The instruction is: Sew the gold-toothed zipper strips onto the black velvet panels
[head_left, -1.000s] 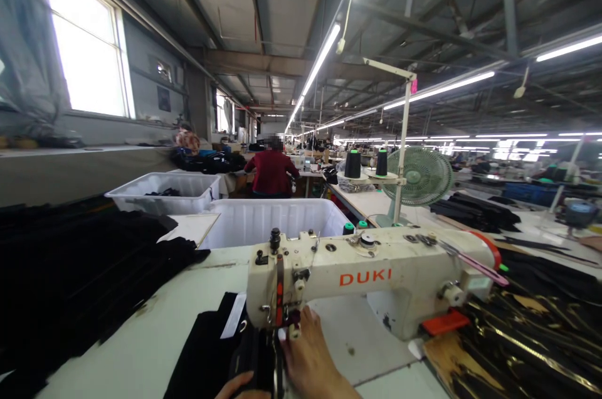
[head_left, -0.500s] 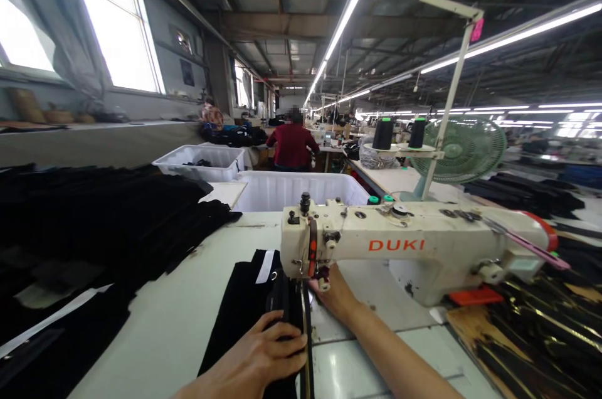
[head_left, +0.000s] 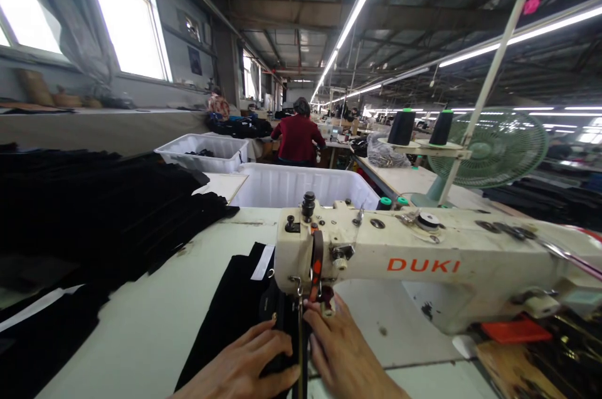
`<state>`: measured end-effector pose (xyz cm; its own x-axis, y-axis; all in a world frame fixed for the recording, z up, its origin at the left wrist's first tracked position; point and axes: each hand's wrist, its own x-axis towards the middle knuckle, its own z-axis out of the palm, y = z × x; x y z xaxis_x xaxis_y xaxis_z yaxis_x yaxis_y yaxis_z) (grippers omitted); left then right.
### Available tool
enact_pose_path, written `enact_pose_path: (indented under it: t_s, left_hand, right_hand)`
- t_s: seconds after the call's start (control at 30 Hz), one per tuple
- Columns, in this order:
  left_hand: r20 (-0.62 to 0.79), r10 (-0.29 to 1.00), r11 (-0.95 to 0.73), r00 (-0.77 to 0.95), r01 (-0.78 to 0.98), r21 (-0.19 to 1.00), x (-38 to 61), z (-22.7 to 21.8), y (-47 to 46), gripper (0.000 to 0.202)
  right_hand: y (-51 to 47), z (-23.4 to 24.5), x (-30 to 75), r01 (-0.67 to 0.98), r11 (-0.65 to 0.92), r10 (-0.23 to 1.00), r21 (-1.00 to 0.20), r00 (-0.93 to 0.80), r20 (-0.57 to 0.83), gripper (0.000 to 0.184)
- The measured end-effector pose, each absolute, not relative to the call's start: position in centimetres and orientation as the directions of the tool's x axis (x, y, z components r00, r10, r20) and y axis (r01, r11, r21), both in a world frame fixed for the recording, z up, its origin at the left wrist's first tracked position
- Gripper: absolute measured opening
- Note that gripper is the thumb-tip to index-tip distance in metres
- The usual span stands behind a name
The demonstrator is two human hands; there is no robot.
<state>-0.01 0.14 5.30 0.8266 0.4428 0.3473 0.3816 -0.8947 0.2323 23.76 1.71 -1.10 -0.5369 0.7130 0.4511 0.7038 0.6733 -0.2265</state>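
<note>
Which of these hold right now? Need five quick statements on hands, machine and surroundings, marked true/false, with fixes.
1. The sewing machine carries orange lettering reading DUKI. True.
2. The left hand rests on black fabric. True.
3. The right hand lies on the big dark pile at the far left. False: it is at the needle end of the sewing machine.
4. Two black thread cones stand beyond the sewing machine. True.
5. The fan is bright red. False: it is green.
</note>
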Motion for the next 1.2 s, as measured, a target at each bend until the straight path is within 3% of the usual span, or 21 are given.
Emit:
enact_pose_path:
  t_s: [0.1, 0.23, 0.37, 0.47, 0.63, 0.73, 0.9, 1.2]
  left_hand:
    - [0.389, 0.458, -0.889, 0.799, 0.406, 0.212, -0.1, 5.2, 0.6, 0.060]
    - [0.336, 0.468, -0.884, 0.817, 0.430, 0.185, -0.5, 4.7, 2.1, 0.074]
    - [0.278, 0.510, -0.859, 0.814, 0.469, 0.204, -0.8, 3.5, 3.9, 0.080]
    - [0.303, 0.511, -0.859, 0.804, 0.464, 0.217, -0.6, 3.5, 4.1, 0.076]
    - [0.361, 0.482, -0.876, 0.798, 0.456, 0.159, -0.3, 4.0, 3.4, 0.063]
    - [0.391, 0.494, -0.865, 0.776, 0.485, 0.131, -0.9, 3.0, 3.5, 0.068]
    - [0.308, 0.563, -0.826, 0.767, 0.527, 0.200, -1.5, 1.5, 4.3, 0.080]
    - [0.294, 0.593, -0.805, 0.750, 0.542, 0.240, -1.5, 0.5, 4.7, 0.080]
  right_hand:
    - [1.7, -1.5, 23.8, 0.712, 0.675, 0.688, -0.193, -0.512, 0.514, 0.052]
    - [1.7, -1.0, 23.9, 0.690, 0.694, 0.652, -0.203, -0.484, 0.583, 0.047]
    - [1.7, -0.4, 24.2, 0.623, 0.743, 0.640, -0.244, -0.555, 0.532, 0.039]
    - [1.9, -0.9, 24.3, 0.600, 0.761, 0.636, -0.246, -0.617, 0.462, 0.035]
    - [2.2, -1.4, 24.2, 0.582, 0.777, 0.617, -0.238, -0.634, 0.466, 0.034]
    - [2.2, -0.9, 24.1, 0.608, 0.763, 0.634, -0.220, -0.640, 0.433, 0.041]
    - [2.3, -0.8, 24.1, 0.651, 0.732, 0.667, -0.203, -0.622, 0.410, 0.050]
    - [2.2, -1.6, 24.0, 0.690, 0.691, 0.706, -0.215, -0.580, 0.407, 0.051]
